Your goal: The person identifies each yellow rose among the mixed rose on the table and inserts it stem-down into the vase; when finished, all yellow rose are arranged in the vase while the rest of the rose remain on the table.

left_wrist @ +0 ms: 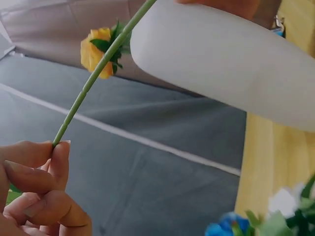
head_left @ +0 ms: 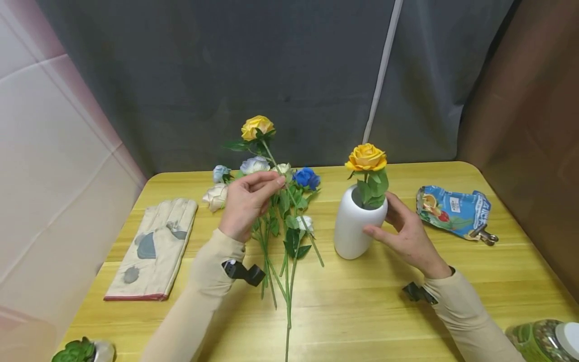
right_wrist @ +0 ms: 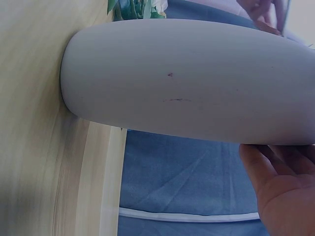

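My left hand (head_left: 251, 201) pinches the green stem (left_wrist: 93, 78) of a yellow rose (head_left: 257, 127) between thumb and fingertips. The bloom points up and the stem slants down to the right, left of the white vase (head_left: 357, 234). My right hand (head_left: 409, 236) grips the vase near its top, thumb on the front and fingers round the far right side. The vase stands upright on the table. Another yellow rose (head_left: 366, 158) stands in it, leaves at the mouth, its lower stem hidden inside. In the right wrist view, small dark marks show on the vase wall.
Behind and below my left hand lies a bunch of artificial flowers, including a blue one (head_left: 306, 178) and a cream one (head_left: 216, 196). Folded work gloves (head_left: 151, 249) lie left. A clipped blue packet (head_left: 454, 212) lies right. A jar (head_left: 538, 339) and small succulent (head_left: 74, 350) occupy the near corners.
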The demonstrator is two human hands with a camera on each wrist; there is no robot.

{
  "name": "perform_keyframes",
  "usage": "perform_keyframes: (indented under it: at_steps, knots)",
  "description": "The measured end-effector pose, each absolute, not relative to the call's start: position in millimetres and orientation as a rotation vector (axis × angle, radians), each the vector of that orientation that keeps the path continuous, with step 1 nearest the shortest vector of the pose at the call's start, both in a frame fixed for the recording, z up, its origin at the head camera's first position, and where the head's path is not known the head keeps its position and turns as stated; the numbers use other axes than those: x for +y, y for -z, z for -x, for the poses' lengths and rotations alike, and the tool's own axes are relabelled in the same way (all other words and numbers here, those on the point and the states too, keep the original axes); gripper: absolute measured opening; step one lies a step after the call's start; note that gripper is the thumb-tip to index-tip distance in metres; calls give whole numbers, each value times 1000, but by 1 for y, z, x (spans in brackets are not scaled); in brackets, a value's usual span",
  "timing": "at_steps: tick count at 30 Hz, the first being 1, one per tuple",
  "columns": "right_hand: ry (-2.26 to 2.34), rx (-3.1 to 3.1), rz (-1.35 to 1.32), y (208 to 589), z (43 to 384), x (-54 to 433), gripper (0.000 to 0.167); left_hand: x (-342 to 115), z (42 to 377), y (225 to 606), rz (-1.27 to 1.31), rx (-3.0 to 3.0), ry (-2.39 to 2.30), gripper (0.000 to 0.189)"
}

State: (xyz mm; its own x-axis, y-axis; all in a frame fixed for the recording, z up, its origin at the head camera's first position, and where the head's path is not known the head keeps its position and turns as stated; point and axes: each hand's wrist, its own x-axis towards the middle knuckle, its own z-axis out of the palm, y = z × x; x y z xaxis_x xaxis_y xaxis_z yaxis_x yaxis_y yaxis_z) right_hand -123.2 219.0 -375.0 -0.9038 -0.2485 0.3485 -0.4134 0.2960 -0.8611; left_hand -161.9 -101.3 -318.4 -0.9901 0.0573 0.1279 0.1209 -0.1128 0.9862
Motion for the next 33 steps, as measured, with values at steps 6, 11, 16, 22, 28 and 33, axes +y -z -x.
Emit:
perform_keyframes:
  at_steps: [6, 11, 16, 22, 28, 33]
  knots:
    - [-1683, -2382, -638, 377, 124, 219, 72, -82, 167, 303, 339, -1959, 2290, 11]
    - [-1682, -2393, -636, 377, 124, 219, 71, -67, 172, 291, 396, -1836, 2285, 9]
    - [-1680, -2403, -633, 377, 125, 219, 71, -58, 176, 282, 367, -1704, 2295, 6]
    - [-1667, -2423, -608, 377, 124, 219, 72, -51, 184, 277, 314, -1561, 2284, 3]
    - [-1659, -2426, -599, 377, 124, 219, 72, -43, 190, 281, 321, -1552, 2219, 5]
    - [-1663, -2405, -625, 376, 124, 219, 72, -33, 191, 285, 357, -1593, 2166, 9]
